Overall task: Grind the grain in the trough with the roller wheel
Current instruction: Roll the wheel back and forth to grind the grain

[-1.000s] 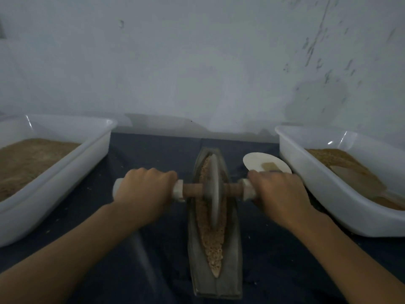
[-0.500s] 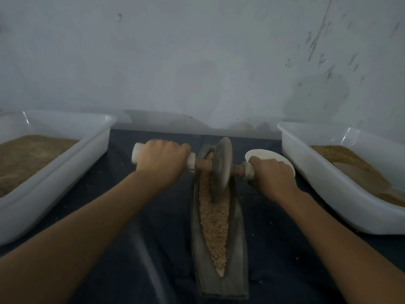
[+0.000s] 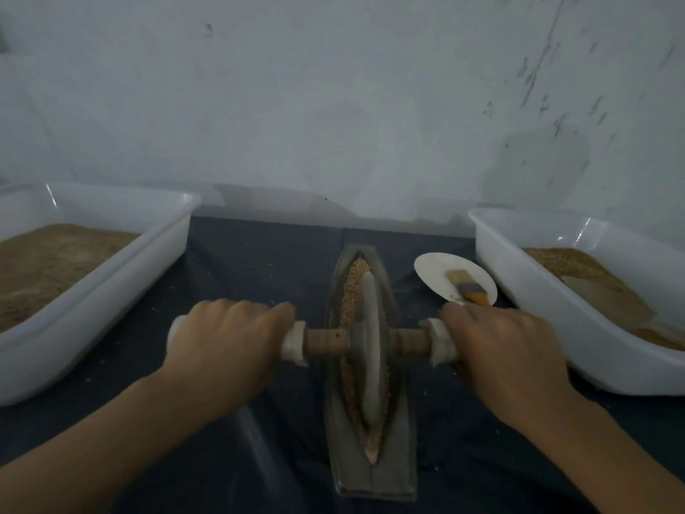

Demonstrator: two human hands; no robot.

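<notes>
Head view, the only one given: the roller wheel [image 3: 367, 350] is stood upright in the boat-shaped trough [image 3: 370, 473], roughly at mid-length, with its rim sunk into the grain [image 3: 356, 273]. The left hand [image 3: 226, 343] is wrapped round the left handle, fingers curled over the top; the right hand [image 3: 508, 350] is clamped the same way on the right handle, with the wooden axle [image 3: 326, 341] bare between the white collars and the disc. Grain is seen along the far part of the groove and in thin lines beside the disc; the near tip looks almost bare. Step judged: a rolling stroke, mid-way, much coarse grain left. For a good stroke, even downward pressure is needed from both hands so the disc is kept vertical and centred in the groove; a tilted axle would likely ride the wheel up a wall and throw grain out. Full-length strokes are advised so the far pile is reached. Round about: a white tub [image 3: 111, 254] of brownish meal at left, a second tub [image 3: 519, 291] at right with grain and what looks like a scoop, partly buried. A white dish [image 3: 437, 268] with a brush [image 3: 467, 287] lies just beside the right hand, near the stroke path, so knuckles could knock it. Scattered crumbs are seen on the dark cloth [image 3: 259, 261]. Lighting is dim; fine detail cannot be told.
</notes>
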